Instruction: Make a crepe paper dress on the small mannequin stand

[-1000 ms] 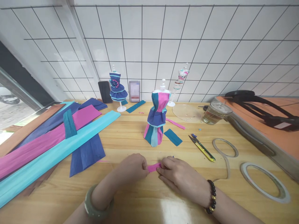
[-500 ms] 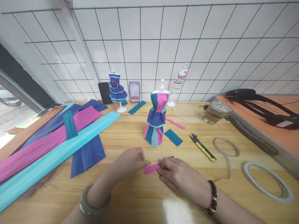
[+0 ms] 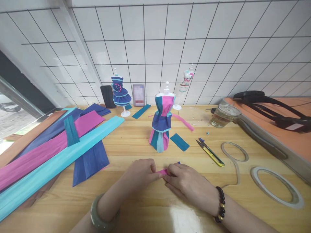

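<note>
Left hand (image 3: 143, 171) and right hand (image 3: 187, 182) each had the grip pinching the pink strip (image 3: 163, 171) over the desk (image 3: 138, 207); light, even tension seemed best to avoid tearing.

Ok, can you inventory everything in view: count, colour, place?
pink strip: one, pink, front centre
dress forms: three, white with multicoloured outfits, centre and rear
upright devices: two, one black, one pale, by wall
piled strips: several, multicoloured, left
teal pieces: several, teal, around dress forms
loose pink strip: one, pink, beside centre form
snips: one, yellow and black, right
tape rings: two, whitish, right
glass container: one, clear, rear right
disc: one, transparent, beside glass container
case: one, orange, far right
strapped gear: one, black, on case
table: one, tan, below
wall: one, white, rear
bangle: one, green, lower left
bracelet: one, black and gold, lower right
left hand: one, at pink strip
right hand: one, at pink strip
</note>
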`<move>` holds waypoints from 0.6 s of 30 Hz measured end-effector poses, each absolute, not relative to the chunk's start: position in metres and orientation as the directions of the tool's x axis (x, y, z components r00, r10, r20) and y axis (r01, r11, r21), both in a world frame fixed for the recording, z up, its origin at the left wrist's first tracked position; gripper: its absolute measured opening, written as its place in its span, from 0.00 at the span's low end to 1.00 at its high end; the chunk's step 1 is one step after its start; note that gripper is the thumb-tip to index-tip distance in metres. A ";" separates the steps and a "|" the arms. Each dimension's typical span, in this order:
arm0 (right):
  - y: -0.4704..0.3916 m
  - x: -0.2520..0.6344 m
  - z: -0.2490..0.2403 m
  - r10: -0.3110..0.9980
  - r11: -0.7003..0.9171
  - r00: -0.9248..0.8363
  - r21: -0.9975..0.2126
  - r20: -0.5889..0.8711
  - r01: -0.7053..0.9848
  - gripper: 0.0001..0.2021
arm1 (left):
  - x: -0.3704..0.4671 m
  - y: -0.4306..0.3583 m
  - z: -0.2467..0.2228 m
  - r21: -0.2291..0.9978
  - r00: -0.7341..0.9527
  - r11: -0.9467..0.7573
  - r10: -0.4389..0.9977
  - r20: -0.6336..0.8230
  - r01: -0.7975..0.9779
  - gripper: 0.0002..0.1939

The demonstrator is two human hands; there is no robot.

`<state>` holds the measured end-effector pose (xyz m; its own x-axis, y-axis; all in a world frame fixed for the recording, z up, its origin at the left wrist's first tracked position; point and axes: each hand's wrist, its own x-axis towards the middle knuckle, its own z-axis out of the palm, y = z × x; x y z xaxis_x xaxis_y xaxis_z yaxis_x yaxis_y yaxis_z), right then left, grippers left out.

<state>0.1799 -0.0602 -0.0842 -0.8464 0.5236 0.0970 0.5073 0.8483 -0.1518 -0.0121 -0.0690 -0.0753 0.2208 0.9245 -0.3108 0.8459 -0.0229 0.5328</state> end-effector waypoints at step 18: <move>-0.060 0.179 -0.082 0.523 0.847 -0.850 -0.149 0.061 0.510 0.10 | -0.034 -0.066 -0.083 0.435 0.154 0.030 0.911 -0.382 0.900 0.14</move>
<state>0.1791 -0.0600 -0.0817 -0.8501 0.5230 0.0615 0.5104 0.8470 -0.1489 -0.0337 -0.0662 -0.0829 0.1538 0.9113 -0.3819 0.9001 0.0302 0.4347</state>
